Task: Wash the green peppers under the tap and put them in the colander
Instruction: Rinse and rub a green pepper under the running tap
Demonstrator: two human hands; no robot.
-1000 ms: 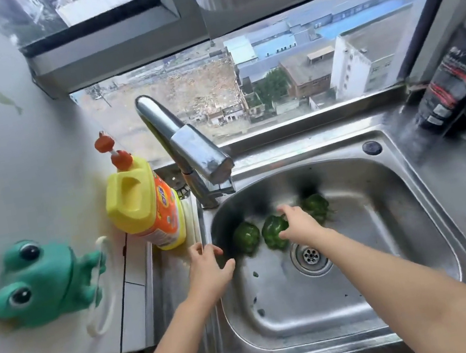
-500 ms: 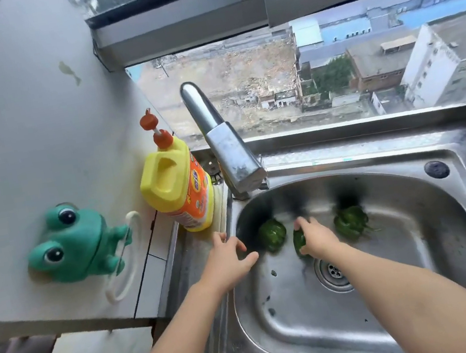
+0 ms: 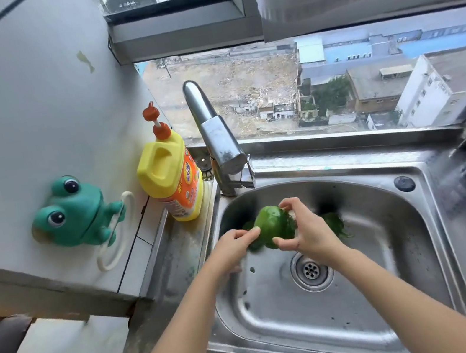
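Both hands meet over the back of the sink (image 3: 402, 296), lifted clear of its floor. The right hand (image 3: 307, 231) grips a pepper (image 3: 274, 225), thumb under it and fingers curled over its top. The left hand (image 3: 232, 248) touches the pepper's near-left side with its fingertips, fingers loosely curled; whether it truly bears weight I cannot tell. The pepper is blurred at its edges.

Just behind the left hand, a second pepper (image 3: 248, 226) shows as a dark green sliver on the sink floor, mostly hidden. Just right of the right hand lies a third pepper (image 3: 335, 223), partly covered by the wrist. The drain (image 3: 311, 270) sits below the right hand, nearer the person.

The tap (image 3: 215, 139) rises beyond the hands, slightly to their left; no stream of water can be made out. Left of the tap stands a yellow bottle (image 3: 171, 178) on the worktop (image 3: 173, 249), and further left a green frog (image 3: 73, 213) is stuck to the wall.
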